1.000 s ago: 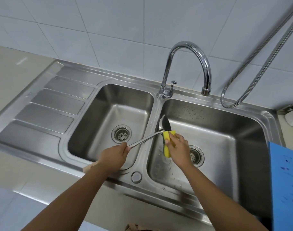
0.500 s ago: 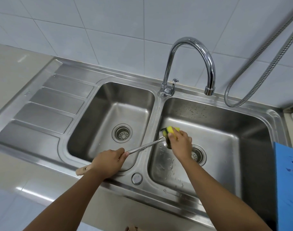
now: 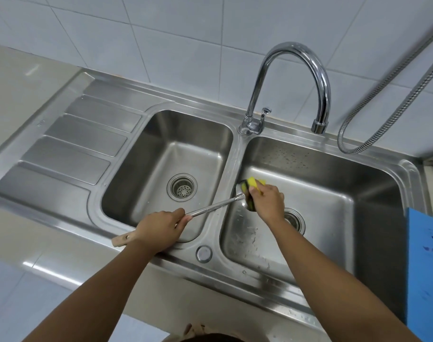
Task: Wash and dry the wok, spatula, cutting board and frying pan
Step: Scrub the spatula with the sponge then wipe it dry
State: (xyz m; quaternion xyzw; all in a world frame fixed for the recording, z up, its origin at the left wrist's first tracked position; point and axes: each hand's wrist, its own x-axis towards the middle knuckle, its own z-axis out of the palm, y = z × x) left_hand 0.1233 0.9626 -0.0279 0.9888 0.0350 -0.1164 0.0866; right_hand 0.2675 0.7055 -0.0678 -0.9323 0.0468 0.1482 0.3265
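Bright, even, soft light fills the view. Glare sits on the faucet [image 3: 322, 95] and the sink [image 3: 50, 213] rim. The tile lines [image 3: 161, 33] bow near the edges. The right hand [image 3: 267, 201] seems slightly blurred by motion; shadows are weak.

The sponge [image 3: 253, 182] and right hand [image 3: 268, 202] cover most of the spatula [image 3: 210, 207] blade, the left hand [image 3: 158, 229] hides its grip, and the cutting board [image 3: 426, 267], if that blue slab is one, runs off the right edge.
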